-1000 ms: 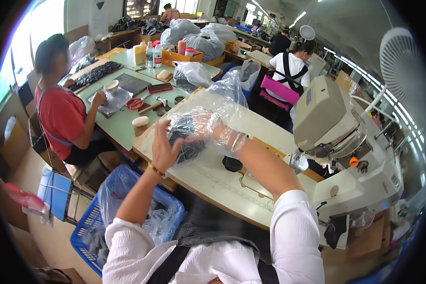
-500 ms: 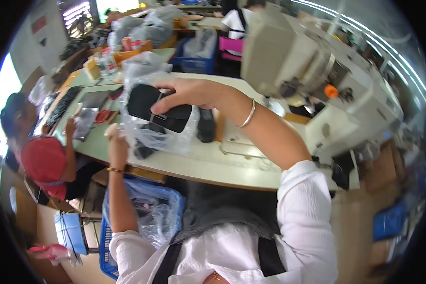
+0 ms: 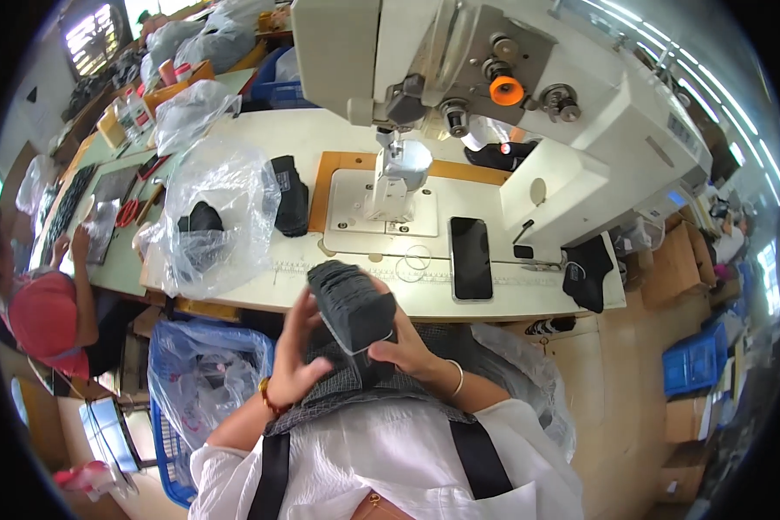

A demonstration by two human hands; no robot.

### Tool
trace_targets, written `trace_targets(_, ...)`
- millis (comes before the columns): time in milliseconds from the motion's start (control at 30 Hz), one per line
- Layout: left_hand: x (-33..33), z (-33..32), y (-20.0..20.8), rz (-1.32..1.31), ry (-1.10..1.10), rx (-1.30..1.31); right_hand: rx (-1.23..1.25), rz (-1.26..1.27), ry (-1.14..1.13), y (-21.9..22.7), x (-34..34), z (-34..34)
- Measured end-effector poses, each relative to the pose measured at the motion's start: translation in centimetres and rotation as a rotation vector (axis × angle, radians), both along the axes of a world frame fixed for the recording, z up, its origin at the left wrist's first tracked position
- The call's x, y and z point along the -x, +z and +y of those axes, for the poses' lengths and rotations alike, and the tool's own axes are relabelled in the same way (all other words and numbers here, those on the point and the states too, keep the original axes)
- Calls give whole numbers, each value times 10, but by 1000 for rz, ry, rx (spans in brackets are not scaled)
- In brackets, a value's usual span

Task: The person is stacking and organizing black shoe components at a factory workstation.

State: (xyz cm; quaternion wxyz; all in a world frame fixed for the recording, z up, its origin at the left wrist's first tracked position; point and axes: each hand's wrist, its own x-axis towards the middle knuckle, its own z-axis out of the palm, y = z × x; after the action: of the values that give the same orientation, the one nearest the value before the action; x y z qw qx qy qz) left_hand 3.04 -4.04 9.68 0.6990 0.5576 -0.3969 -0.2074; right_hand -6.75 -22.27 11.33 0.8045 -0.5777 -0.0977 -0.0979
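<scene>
A thick stack of black fabric pieces (image 3: 352,305), bound by a thin pale band, is held over my lap at the table's front edge. My right hand (image 3: 414,354) grips it from the right, thumb on the near end by the band. On its other side is my left hand (image 3: 296,351), fingers spread and thumb apart; whether the fingertips touch the stack I cannot tell. Beyond lies a clear plastic bag (image 3: 243,191) with black pieces (image 3: 203,221) inside. Beside the bag rests another black stack (image 3: 290,196). Thin pale loops (image 3: 414,263) lie on the table.
An industrial sewing machine (image 3: 546,104) stands over the table (image 3: 338,290). A phone (image 3: 470,260) and a black piece (image 3: 588,273) lie to the right. Below left is a blue basket (image 3: 169,451) lined with plastic. A person in a red cap (image 3: 48,316) sits at left.
The black stack has come from above the plastic bag to over my lap, in my right hand. My left hand has left the bag and moved beside the stack. The view has swung right.
</scene>
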Motion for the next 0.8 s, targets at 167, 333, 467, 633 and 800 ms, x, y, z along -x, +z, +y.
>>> trace_targets(167, 9, -40, 0, 337, -198, -87, -240, 195, -154, -32, 6, -6)
trace_targets(333, 1, -56, 4, 230, -131, -92, -162, 156, -218, -49, -11, -18)
trace_targets(467, -9, -61, 5, 210, -113, -180, 73, 126, -231, -49, -23, -26)
trace_targets(633, -12, -62, 4, 288, -110, -243, 234, 116, -225, -43, -33, -36)
trace_targets(800, -15, -64, 1, 704, -195, -41, 263, 3, -420, -36, -35, -36)
